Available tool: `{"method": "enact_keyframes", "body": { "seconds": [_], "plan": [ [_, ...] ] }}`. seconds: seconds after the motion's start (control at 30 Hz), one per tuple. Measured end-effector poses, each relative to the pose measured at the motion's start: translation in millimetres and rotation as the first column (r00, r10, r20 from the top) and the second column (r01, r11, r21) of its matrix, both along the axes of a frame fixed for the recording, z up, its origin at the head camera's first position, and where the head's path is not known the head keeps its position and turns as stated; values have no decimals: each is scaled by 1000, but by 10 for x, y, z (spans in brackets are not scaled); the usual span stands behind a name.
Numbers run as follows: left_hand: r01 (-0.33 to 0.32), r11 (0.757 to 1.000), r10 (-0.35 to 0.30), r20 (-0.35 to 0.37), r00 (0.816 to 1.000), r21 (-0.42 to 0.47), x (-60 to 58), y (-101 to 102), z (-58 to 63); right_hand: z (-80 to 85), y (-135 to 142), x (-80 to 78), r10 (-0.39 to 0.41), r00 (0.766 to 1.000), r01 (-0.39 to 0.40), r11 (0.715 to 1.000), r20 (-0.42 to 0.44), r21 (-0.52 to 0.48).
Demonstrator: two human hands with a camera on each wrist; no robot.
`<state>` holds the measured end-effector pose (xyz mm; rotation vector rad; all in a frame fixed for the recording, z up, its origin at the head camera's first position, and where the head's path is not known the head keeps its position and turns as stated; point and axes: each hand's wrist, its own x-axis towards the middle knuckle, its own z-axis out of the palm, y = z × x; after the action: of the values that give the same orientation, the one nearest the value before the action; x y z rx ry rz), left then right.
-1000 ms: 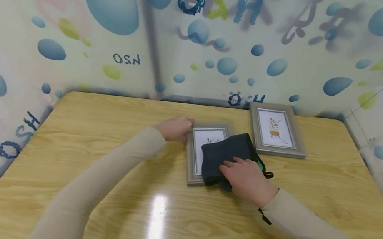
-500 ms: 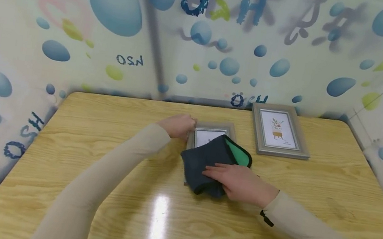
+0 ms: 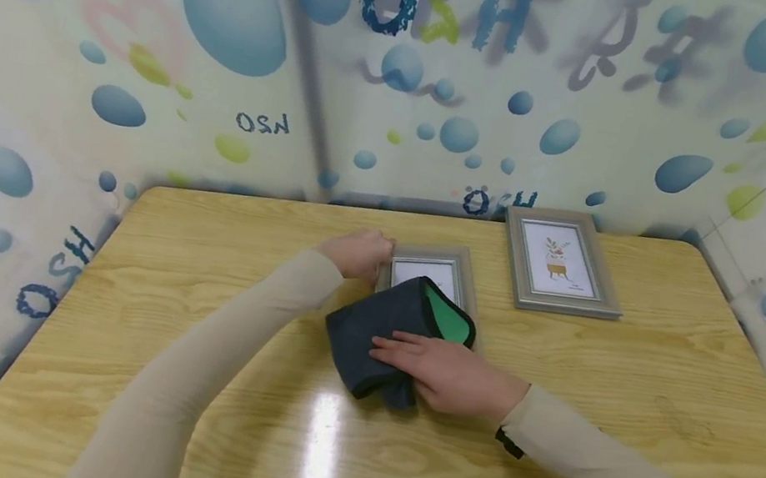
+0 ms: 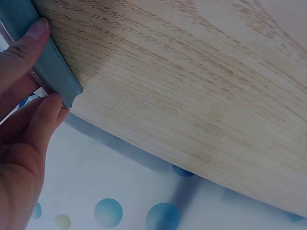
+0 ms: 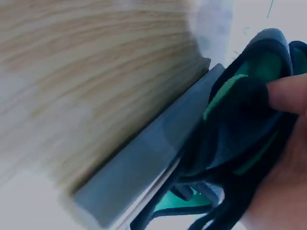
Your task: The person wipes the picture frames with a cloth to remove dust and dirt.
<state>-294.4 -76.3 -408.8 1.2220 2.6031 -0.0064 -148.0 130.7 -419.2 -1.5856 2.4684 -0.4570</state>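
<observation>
A grey picture frame (image 3: 466, 280) lies on the wooden table, its lower part hidden under a dark blue-grey cleaning cloth (image 3: 367, 334) with black edging and a green inner side. My left hand (image 3: 358, 253) holds the frame's far left corner. In the left wrist view, the thumb lies over the frame's edge (image 4: 60, 74) and the other fingers bend around its corner. My right hand (image 3: 447, 375) presses the folded cloth over the frame's near left part, fingers stretched across it. The right wrist view shows the thumb (image 5: 288, 93) tucked against the bunched cloth.
A second grey frame (image 3: 558, 304) with a potted-plant picture lies at the back right, near the wall. The patterned wall (image 3: 346, 97) rises right behind the table's far edge. Light glares off the table (image 3: 229, 433) in front of the hands.
My right hand has slid the cloth to the left and toward me over the frame, baring more of its right side. The left hand keeps its place at the corner.
</observation>
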Motion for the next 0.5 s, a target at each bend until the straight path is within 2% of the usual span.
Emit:
{"method": "enact_keyframes", "body": {
  "seconds": [0.13,0.23,0.37,0.5],
  "plan": [
    [17,1000,-17,-20,1000,12,-9,29,-17,-27,53,14,16,1000,-16,1000,-21,-21],
    [14,1000,-13,-36,999,14,-22,38,-28,46,228,22,-30,999,30,999,-12,23],
    [26,999,-24,-46,999,34,-32,22,-37,179,486,35,-135,990,137,985,-28,107],
    [62,995,-58,-55,997,74,-28,-29,-52,229,584,27,-170,984,176,973,-48,151]
  ]
}}
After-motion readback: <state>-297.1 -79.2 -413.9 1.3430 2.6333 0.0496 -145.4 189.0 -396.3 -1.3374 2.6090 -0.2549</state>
